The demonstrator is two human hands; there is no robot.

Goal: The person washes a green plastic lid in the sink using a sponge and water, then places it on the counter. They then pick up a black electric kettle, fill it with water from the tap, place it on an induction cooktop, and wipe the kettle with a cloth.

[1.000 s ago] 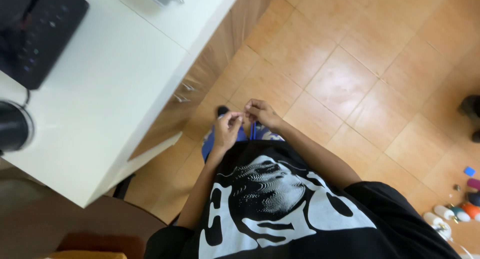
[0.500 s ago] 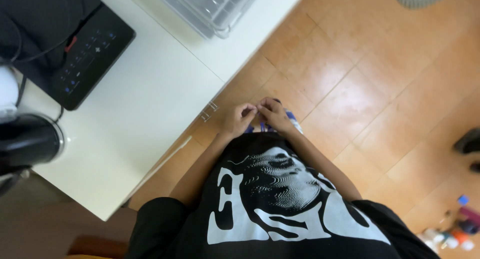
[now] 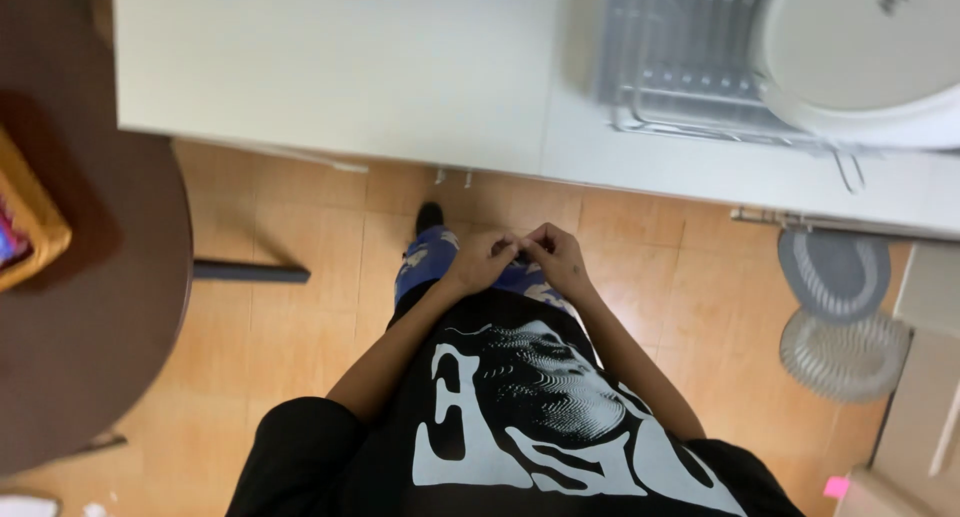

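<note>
Looking straight down here. My left hand [image 3: 478,262] and right hand [image 3: 556,260] meet fingertip to fingertip at waist height, over the black printed shirt [image 3: 520,407] and blue patterned trousers [image 3: 425,262]. Both grips are curled narrow, but I can't tell if they pinch anything. White tabletop [image 3: 340,67] sits just ahead, wire dish rack [image 3: 690,67] on it.
</note>
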